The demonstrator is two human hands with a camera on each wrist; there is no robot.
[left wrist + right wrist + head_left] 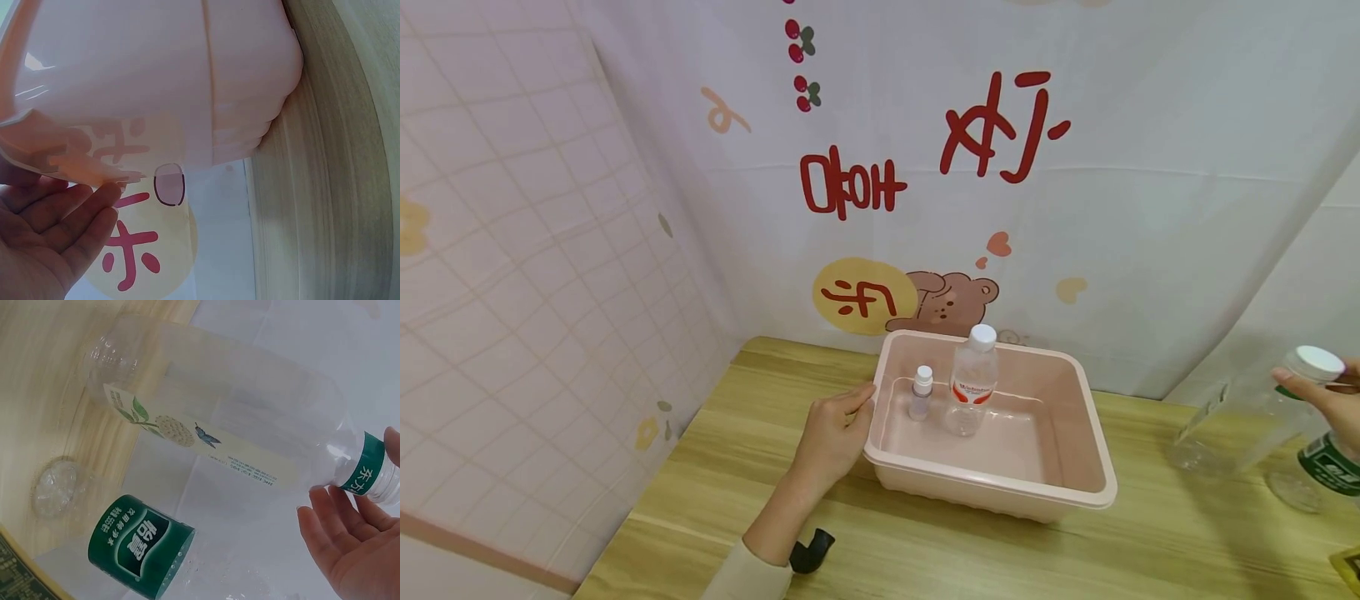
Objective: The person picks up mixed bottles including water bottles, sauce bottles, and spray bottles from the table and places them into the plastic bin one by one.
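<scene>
A pink plastic basin [981, 490] stands on the wooden table. My left hand [835, 437] holds its left rim; in the left wrist view the fingers [78, 219] lie against the outside, and the rim hides part of the thumb. Inside the basin, a small white-capped bottle [921, 398] and a larger clear bottle [973, 387] with a red-and-white label stand upright. At the far right, my right hand [1330, 400] grips a tall clear plastic bottle [237, 406] around its green-banded neck. A white cap tops it in the head view.
Beside the gripped bottle stands another clear bottle [140, 547] with a green label. A gold-edged item [1348, 567] shows partly at the lower right. Some black object [811, 552] lies by the left wrist. Printed cloth [1150, 250] hangs behind the table.
</scene>
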